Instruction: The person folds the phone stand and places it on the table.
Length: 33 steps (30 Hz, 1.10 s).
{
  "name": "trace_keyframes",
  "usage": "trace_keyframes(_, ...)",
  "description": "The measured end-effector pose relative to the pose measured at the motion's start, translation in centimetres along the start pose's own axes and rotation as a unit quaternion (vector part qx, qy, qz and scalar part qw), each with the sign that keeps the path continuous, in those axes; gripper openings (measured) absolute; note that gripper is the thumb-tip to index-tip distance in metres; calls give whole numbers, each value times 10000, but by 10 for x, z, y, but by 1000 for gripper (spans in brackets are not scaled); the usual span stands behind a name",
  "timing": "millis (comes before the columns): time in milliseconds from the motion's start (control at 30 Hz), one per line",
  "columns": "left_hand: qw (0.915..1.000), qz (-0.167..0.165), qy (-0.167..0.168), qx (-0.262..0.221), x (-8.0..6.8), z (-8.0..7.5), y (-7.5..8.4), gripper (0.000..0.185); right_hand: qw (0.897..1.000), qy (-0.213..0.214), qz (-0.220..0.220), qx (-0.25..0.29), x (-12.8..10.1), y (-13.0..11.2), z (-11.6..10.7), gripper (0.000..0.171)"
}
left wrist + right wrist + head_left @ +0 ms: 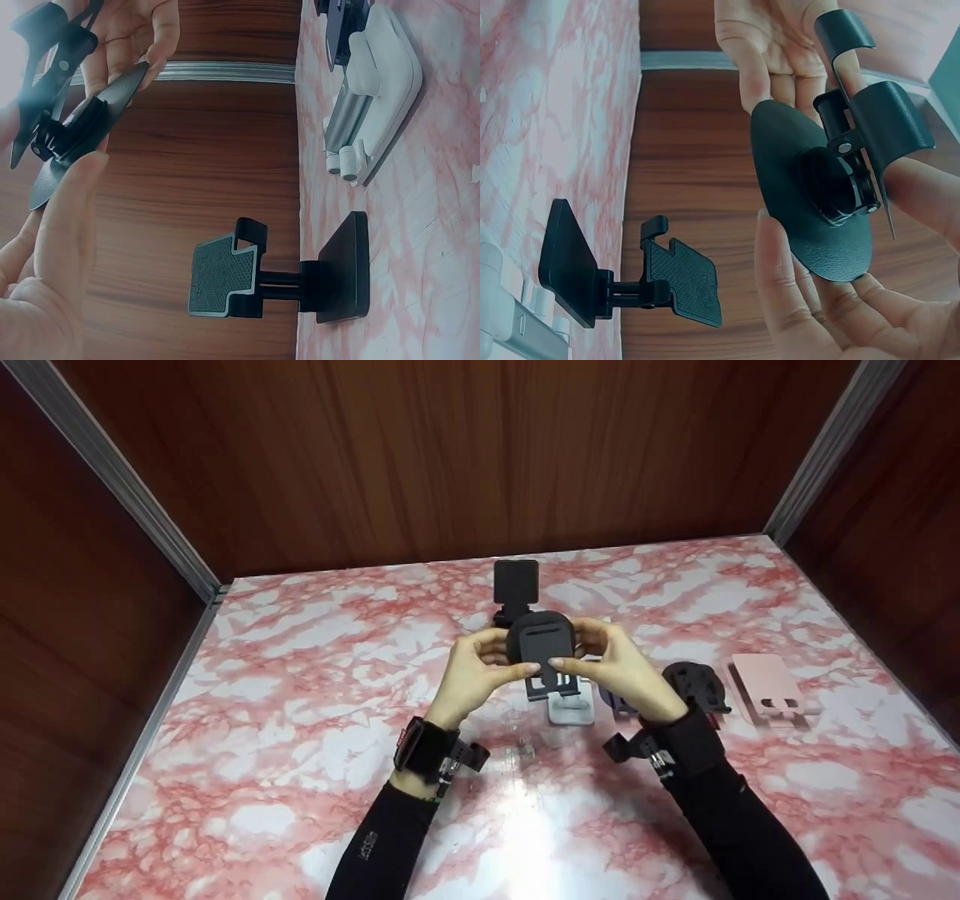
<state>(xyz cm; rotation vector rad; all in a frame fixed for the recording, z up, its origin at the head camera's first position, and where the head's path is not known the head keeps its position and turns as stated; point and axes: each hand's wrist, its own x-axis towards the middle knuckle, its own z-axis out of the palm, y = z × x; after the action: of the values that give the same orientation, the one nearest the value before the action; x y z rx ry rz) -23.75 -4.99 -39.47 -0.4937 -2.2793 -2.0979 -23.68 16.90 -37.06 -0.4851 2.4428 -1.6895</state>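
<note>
Here, both hands hold one black phone stand (541, 649) up in the air, above the middle of the pink marble table (300, 720). The left hand (480, 664) grips its left side, with the thumb in front and the fingers curled behind. The right hand (615, 664) grips its right side the same way. The two thumbs almost meet on the front of the stand.

The left wrist view shows the same stand (64, 112) from the side, with its round base and a folded arm, pinched between the left hand's fingers (71, 225) and the other hand (131, 34). In the right wrist view the round base of the stand (817, 199) faces the camera, and the right hand's fingers (802, 307) and the left hand (772, 45) close around its edges.

A second black stand (515, 589) sits on the table toward the back edge, just behind the hands. It stands upright on a flat base, and its plate faces the wooden wall (450, 450). A white stand (570, 709) lies on the table right under the held one. Near the right wrist lies a dark round stand (697, 682). A pink stand (769, 690) lies flat beside it, closer to the right edge of the table. A small bluish thing (616, 703) peeks out under the right hand; I cannot tell what it is.
</note>
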Motion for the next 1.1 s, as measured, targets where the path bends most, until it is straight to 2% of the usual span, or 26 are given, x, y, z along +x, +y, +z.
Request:
trace_keyframes(567, 9999, -8, 43, -109, 2, 3, -4, 42, 9999, 116, -76, 80, 0, 0, 0, 46)
trace_keyframes(1100, 9999, 9, 154, 9, 1, 3, -5, 40, 9995, 210, -136, 187, 1, 2, 4, 44)
